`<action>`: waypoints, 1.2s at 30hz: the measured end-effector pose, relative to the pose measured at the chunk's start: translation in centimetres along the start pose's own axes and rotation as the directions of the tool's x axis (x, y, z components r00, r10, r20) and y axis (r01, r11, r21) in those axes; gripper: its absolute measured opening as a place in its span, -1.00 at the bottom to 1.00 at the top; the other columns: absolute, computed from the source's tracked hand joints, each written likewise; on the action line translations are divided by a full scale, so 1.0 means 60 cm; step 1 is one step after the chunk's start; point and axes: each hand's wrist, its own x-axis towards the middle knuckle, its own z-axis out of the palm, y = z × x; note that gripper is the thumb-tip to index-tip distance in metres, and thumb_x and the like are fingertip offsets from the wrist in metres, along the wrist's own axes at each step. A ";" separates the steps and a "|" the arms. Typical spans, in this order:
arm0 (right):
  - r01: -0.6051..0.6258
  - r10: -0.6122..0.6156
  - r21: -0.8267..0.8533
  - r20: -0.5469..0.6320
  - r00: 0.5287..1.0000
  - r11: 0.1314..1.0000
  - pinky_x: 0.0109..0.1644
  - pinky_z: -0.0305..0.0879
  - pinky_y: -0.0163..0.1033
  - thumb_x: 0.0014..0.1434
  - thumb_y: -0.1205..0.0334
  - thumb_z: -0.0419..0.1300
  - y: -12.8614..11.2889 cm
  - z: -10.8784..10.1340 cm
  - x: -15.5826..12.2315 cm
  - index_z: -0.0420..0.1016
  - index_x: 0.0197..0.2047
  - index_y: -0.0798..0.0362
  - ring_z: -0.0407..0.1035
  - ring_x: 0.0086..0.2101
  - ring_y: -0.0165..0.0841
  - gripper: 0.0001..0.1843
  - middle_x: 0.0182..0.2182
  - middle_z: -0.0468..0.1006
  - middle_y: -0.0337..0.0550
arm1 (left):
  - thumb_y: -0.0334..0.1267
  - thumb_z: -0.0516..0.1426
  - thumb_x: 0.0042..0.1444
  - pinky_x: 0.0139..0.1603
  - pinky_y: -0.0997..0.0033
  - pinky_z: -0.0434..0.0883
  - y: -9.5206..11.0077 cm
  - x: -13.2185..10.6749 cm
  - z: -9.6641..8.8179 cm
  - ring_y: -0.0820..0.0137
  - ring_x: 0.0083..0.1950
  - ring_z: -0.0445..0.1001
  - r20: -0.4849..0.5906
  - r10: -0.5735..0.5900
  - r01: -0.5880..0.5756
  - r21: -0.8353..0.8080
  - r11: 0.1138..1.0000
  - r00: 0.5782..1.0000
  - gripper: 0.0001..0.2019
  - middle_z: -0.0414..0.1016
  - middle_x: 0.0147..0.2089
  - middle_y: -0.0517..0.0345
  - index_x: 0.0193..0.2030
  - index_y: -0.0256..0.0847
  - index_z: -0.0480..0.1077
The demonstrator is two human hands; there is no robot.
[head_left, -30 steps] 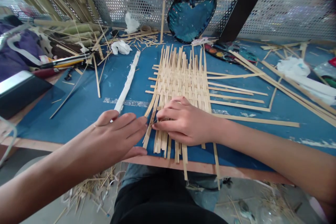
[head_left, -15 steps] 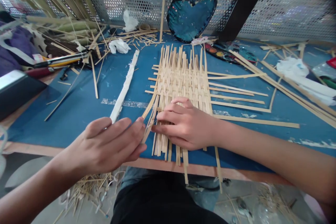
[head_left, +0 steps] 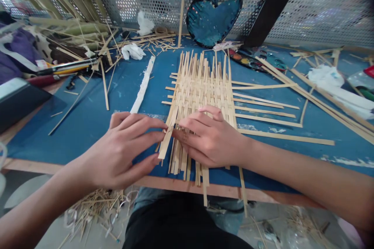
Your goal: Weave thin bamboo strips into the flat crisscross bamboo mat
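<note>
A partly woven bamboo mat [head_left: 201,89] lies on the blue tabletop, with loose strip ends sticking out on all sides. My left hand [head_left: 131,148] is at its lower left, fingers bent around a bamboo strip [head_left: 166,146] that is lifted at an angle from the weave. The left thumb sits low, close to the strip's free end. Across the near part of the mat rests my right hand [head_left: 207,136], its fingers curled and pressed on the strips. The right fingertips touch the mat's left strips beside the lifted one; what lies under the palm is hidden.
Left of the mat lies a white paper-wrapped stick [head_left: 143,85]. Long loose strips [head_left: 315,97] and crumpled tissue [head_left: 325,76] are at the right. A paint palette [head_left: 251,60], a dark phone-like slab [head_left: 269,17] and a blue heart-shaped piece [head_left: 214,19] stand at the back.
My left hand has moved up and its fingers have spread around the strip, which is now turned broad side up. My right hand has shifted slightly right and stays on the mat.
</note>
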 end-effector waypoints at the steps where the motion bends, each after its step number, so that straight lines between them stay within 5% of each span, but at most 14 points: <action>1: -0.005 0.005 -0.005 -0.001 1.000 1.000 0.19 0.00 0.04 0.44 0.22 0.07 0.000 0.000 0.001 0.50 0.17 0.16 0.35 -0.04 -0.17 -0.65 -0.02 0.60 -0.01 | -0.17 -0.02 0.43 0.11 0.08 0.21 -0.003 0.005 0.002 0.14 0.12 0.48 0.007 -0.046 0.046 -0.040 0.998 0.999 -0.73 0.54 0.18 -0.03 0.08 -0.15 0.44; 5: -0.028 0.028 0.008 0.018 0.999 1.000 0.20 0.00 0.04 0.45 0.22 0.06 -0.001 -0.001 0.003 0.48 0.25 0.15 0.35 -0.04 -0.16 -0.60 -0.01 0.59 0.01 | -0.15 0.03 0.44 0.09 0.13 0.26 -0.020 0.026 0.020 0.17 0.05 0.49 0.029 -0.191 0.192 -0.039 0.981 0.981 -0.79 0.55 0.02 0.02 0.04 -0.17 0.40; 14: -0.042 0.042 0.001 0.050 0.998 0.999 0.21 -0.03 0.06 0.43 0.23 0.07 -0.004 0.004 0.004 0.48 0.27 0.11 0.35 -0.02 -0.14 -0.58 0.01 0.59 0.03 | -0.31 0.03 0.35 -0.17 0.24 0.26 -0.043 0.102 0.029 0.21 -0.21 0.47 0.220 -0.149 0.106 0.197 0.975 0.964 -0.85 0.49 -0.28 0.07 -0.27 -0.18 0.33; 19: -0.050 0.033 0.064 0.250 0.968 0.997 0.16 0.02 0.02 0.46 0.19 0.05 0.018 -0.078 0.014 0.62 -0.02 0.06 0.40 -0.08 -0.19 -0.69 -0.06 0.62 -0.04 | -0.30 0.01 0.36 -0.21 0.30 0.30 -0.069 0.116 0.042 0.26 -0.28 0.43 0.195 -0.033 0.005 0.143 0.990 0.980 -0.79 0.42 -0.37 0.10 -0.35 -0.15 0.27; 23: -0.336 0.341 -0.064 0.257 0.904 0.940 -0.02 0.13 -0.03 0.48 0.07 0.00 0.065 -0.147 -0.079 0.61 -0.14 0.00 0.42 -0.17 -0.18 -0.63 -0.19 0.62 -0.08 | -0.31 -0.02 0.38 -0.20 0.32 0.31 -0.073 0.106 0.049 0.28 -0.25 0.43 0.135 -0.046 0.035 0.082 0.996 0.990 -0.78 0.43 -0.34 0.10 -0.33 -0.16 0.29; 28: -0.575 0.592 -0.169 0.375 0.713 0.800 -0.04 0.18 -0.01 0.45 -0.09 0.08 0.083 -0.154 -0.243 0.53 -0.08 -0.07 0.51 -0.13 -0.13 -0.67 -0.10 0.62 -0.06 | -0.27 0.02 0.36 -0.26 0.34 0.28 -0.064 0.099 0.047 0.34 -0.33 0.39 0.115 -0.151 0.155 -0.034 0.987 0.982 -0.84 0.42 -0.33 0.15 -0.27 -0.17 0.33; 36: -0.566 0.587 -0.155 0.209 0.782 0.809 -0.08 0.10 -0.06 0.53 0.05 -0.05 0.056 -0.131 -0.256 0.41 -0.20 -0.04 0.49 -0.21 -0.21 -0.68 -0.25 0.59 -0.09 | -0.15 0.05 0.35 -0.26 0.36 0.31 -0.064 0.101 0.039 0.34 -0.30 0.43 0.149 -0.208 0.226 -0.117 0.967 0.967 -0.79 0.40 -0.38 0.20 -0.14 -0.17 0.45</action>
